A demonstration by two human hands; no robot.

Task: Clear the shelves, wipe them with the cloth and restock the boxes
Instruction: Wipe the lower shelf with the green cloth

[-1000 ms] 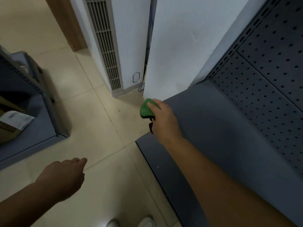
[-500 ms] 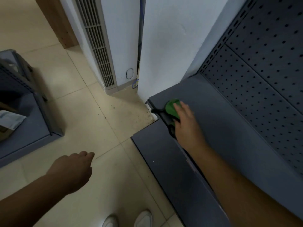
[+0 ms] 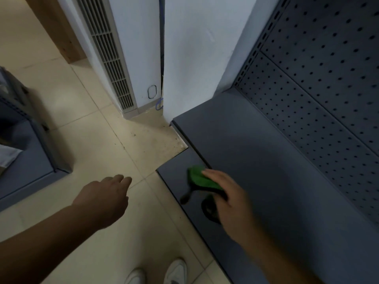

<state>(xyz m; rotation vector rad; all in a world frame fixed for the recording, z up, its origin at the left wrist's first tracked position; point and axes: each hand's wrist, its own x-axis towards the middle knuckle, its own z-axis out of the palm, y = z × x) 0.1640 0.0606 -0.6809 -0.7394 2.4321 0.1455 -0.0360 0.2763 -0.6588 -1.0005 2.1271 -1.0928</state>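
Note:
My right hand [image 3: 229, 197] holds a green cloth [image 3: 200, 178] with a dark underside against the front edge of the bare grey shelf [image 3: 256, 150]. My fingers lie over the cloth's top, and a dark part of it hangs below the hand, over the lower base shelf [image 3: 174, 189]. The hand and cloth are motion-blurred. My left hand [image 3: 104, 197] hovers over the tiled floor with loosely curled fingers and holds nothing. No boxes stand on these shelves.
A dark perforated back panel [image 3: 317, 89] rises behind the shelf. A white wall column [image 3: 194, 58] meets the shelf's left end, beside a standing air conditioner [image 3: 123, 48]. Another grey shelf unit [image 3: 26, 160] stands at the left. My white shoes [image 3: 176, 271] are on the floor.
My right hand has drawn the cloth from the shelf's far left corner back along its front edge toward me. My left hand has stayed hovering over the floor.

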